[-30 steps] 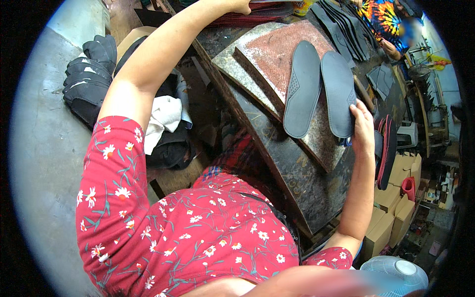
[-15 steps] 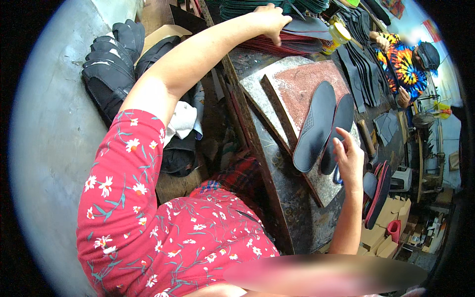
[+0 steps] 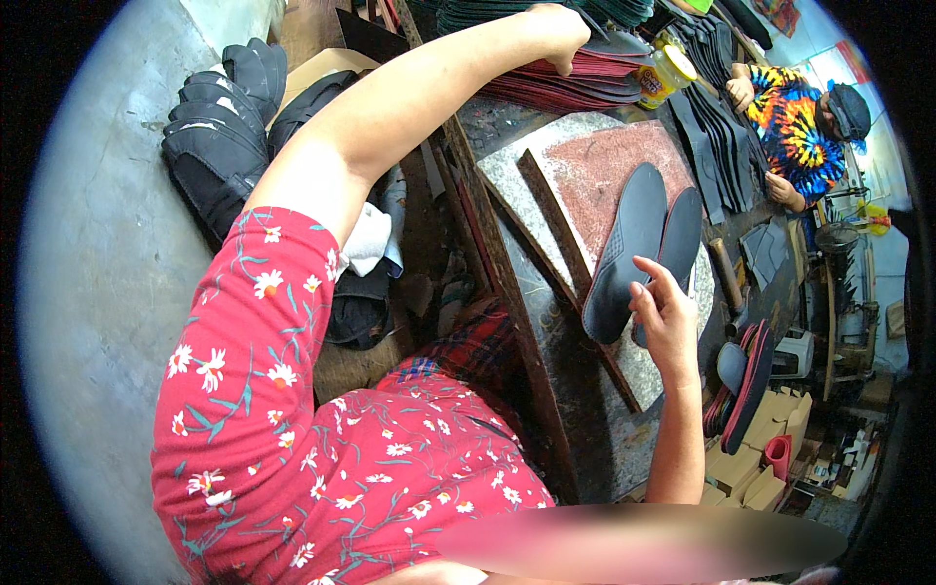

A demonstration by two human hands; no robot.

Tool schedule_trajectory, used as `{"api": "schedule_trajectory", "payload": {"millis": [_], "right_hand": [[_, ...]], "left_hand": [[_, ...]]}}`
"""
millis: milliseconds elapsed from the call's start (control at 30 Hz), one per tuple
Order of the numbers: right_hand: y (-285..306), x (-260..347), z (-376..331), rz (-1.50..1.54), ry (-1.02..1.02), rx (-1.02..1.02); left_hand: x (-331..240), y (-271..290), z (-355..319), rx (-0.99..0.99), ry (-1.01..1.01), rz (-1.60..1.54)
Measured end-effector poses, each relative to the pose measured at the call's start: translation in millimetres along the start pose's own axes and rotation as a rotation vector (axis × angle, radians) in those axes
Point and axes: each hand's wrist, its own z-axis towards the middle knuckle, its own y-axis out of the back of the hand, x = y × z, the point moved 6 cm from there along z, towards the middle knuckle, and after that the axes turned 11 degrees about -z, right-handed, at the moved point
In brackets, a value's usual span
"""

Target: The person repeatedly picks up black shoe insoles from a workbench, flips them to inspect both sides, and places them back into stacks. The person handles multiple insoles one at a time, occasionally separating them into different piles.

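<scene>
2 insoles (image 3: pixel 639 249) lie side by side on the slab (image 3: pixel 546 166) on my desk (image 3: pixel 585 429), just ahead of my right hand (image 3: pixel 666 317). My left hand (image 3: pixel 556 29) rests far ahead on a stack of soles (image 3: pixel 575 83), a jar (image 3: pixel 666 75) to its right.

2 dark grey insoles (image 3: pixel 639 249), red floral sleeve (image 3: pixel 273 341), tie-dye shirt (image 3: pixel 795 122).

A small jar (image 3: pixel 667 75) with a yellow label and pale lid is seen lying tilted at the far end of the tabletop (image 3: pixel 585 409), beside the red sheets. Brown cardboard boxes (image 3: pixel 751 468) are stacked on the floor at lower right.
</scene>
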Motion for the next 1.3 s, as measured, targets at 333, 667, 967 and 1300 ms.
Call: {"api": "schedule_trajectory", "payload": {"millis": [333, 667, 967, 1300], "right_hand": [[0, 4, 5, -0.017, 0.042, 0.023], [12, 25, 86, 0.498, 0.048, 0.056], [-34, 53, 243, 1.402, -0.087, -0.012], [-35, 31, 282, 1.355, -0.162, -0.101]], "left_hand": [[-23, -3, -9, -0.116, -0.152, -0.019], [-26, -1, -36, -0.378, -0.276, -0.100], [-22, -3, -39, -0.467, -0.244, -0.140], [-24, 2, -36, -0.462, -0.246, -0.183]]}}
